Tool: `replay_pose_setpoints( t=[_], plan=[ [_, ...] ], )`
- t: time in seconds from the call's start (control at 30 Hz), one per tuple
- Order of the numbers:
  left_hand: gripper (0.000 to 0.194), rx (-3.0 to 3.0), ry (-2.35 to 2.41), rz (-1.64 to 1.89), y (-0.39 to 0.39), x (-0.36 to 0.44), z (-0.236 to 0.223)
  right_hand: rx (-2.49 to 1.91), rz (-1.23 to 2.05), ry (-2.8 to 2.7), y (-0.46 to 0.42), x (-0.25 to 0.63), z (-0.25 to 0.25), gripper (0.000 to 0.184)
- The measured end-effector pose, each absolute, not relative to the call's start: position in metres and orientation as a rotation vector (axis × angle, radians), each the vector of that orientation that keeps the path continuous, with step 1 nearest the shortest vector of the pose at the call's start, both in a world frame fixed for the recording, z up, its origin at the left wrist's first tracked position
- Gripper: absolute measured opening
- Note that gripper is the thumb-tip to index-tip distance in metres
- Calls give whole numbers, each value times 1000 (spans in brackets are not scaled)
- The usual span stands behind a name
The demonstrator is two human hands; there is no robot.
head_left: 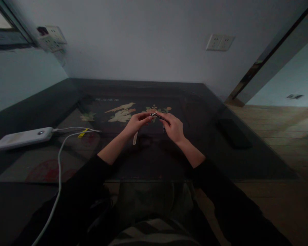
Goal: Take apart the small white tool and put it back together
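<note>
Above the middle of the dark table, my two hands meet at a small, slim dark object with a shiny metal end [157,116]; its exact kind is too small to make out. My right hand [175,128] is closed around the dark, handle-like part. At the shiny end, the thumb and fingers of my left hand [136,123] are pinched together. Below my left hand lies a narrow pale strip with a hole near its end [135,138], its upper part hidden by the hand. A small metallic piece [164,128] shows partly beside my right fingers.
A white power bank [24,138] with a white cable [59,160] lies at the left, a yellow tag [82,133] on the cable. A dark flat phone-like object [233,133] rests at the right. The dark tabletop [143,164] meets a wall with sockets [220,42].
</note>
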State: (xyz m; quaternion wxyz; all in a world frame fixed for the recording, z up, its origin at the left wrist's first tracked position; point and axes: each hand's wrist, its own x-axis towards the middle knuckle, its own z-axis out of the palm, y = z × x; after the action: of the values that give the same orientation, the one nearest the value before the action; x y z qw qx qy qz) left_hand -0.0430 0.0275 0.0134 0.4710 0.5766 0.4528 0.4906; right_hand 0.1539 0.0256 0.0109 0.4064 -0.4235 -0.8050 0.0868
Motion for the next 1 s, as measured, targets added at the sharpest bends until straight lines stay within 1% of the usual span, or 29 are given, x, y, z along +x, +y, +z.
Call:
replay_pose_setpoints(
  t=[0.17, 0.47, 0.77, 0.87, 1.0],
  plan=[
    [52, 1433, 1105, 1204, 27, -43, 15, -1081, 171, -2015, 25, 154, 11, 36],
    [50, 1448, 1089, 1210, 27, -44, 14, -1111, 141, -2034, 22, 154, 14, 37],
    [44, 1466, 1118, 1266, 28, -47, 17, -1101, 283, -2008, 26, 154, 15, 43],
    [47, 1490, 1084, 1263, 29, -47, 16, -1049, 313, -1985, 31, 153, 12, 49],
    [51, 1527, 1071, 1253, 30, -46, 17, -1066, 379, -1924, 35, 151, 5, 49]
  ],
)
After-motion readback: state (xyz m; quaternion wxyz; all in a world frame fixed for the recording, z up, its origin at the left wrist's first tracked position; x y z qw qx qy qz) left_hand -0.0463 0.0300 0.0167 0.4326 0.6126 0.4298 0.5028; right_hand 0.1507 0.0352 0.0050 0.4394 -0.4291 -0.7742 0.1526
